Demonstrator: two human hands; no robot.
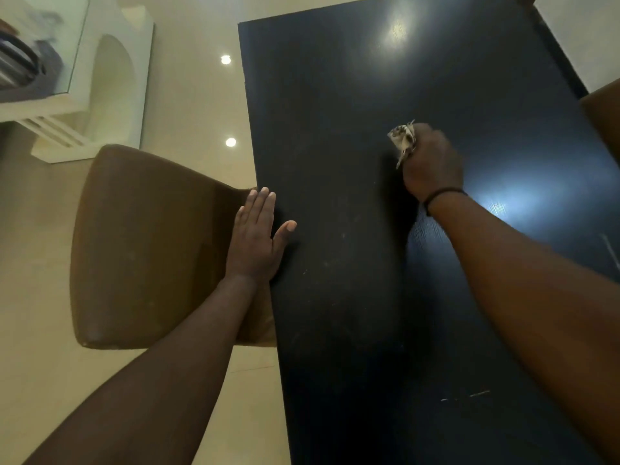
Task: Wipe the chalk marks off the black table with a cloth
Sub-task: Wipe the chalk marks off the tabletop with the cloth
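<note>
A long black table (352,95) fills the middle and right of the view. My right hand (432,162) grips a crumpled pale cloth (403,139) and presses it on the tabletop near the middle. My left hand (256,236) lies flat with straight fingers on the table's left edge. Short chalk marks (466,396) show near the front, one more chalk line (610,248) lies at the right edge, and faint smudges (332,263) dust the surface between my hands.
A brown leather chair (144,246) stands tucked against the table's left side. Another brown chair (604,115) touches the right side. A white cabinet with a glass top (100,78) stands at the far left on the glossy cream floor (194,105).
</note>
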